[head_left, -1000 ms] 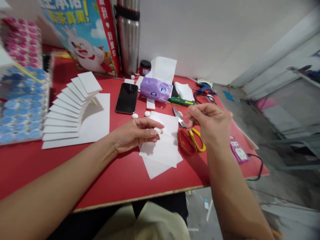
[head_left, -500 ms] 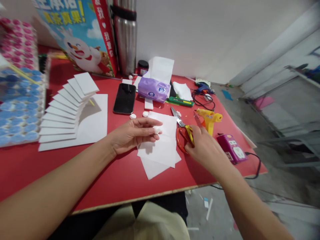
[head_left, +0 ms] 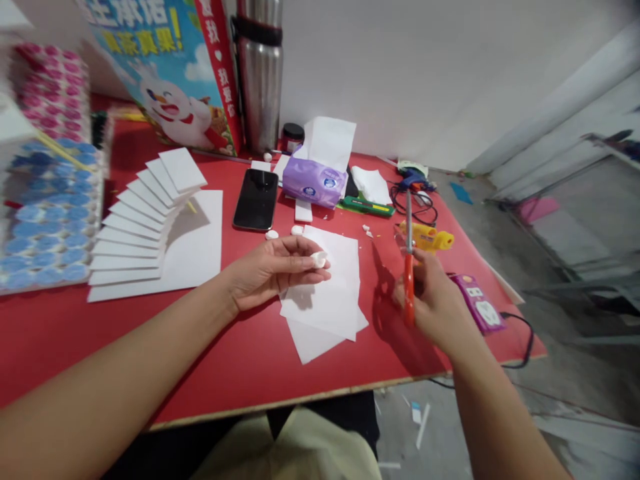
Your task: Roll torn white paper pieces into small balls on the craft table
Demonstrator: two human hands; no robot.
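Between the thumb and fingers of my left hand (head_left: 273,270) is a small white piece (head_left: 319,260), held above overlapping white paper sheets (head_left: 333,310). My right hand (head_left: 427,293) is closed on the scissors (head_left: 409,287), which are lifted off the table with their blades upward and their orange handle toward me. Behind the scissors lies a yellow glue gun (head_left: 434,237), partly covered by them. Two small white pieces (head_left: 297,230) rest just beyond my left hand, near a black phone (head_left: 256,200). White scraps (head_left: 367,231) lie right of the paper.
A fanned white stepped piece (head_left: 135,233) stands on the left, beside trays of blue pieces (head_left: 55,220). At the back are a steel bottle (head_left: 261,93), a purple tissue pack (head_left: 315,181) and a green cutter (head_left: 367,206). A purple power socket (head_left: 477,303) sits right, its cord over the table edge.
My right hand has picked up the scissors from the table and raised them upright. My left hand still holds the white piece over the paper. The view has shifted slightly.
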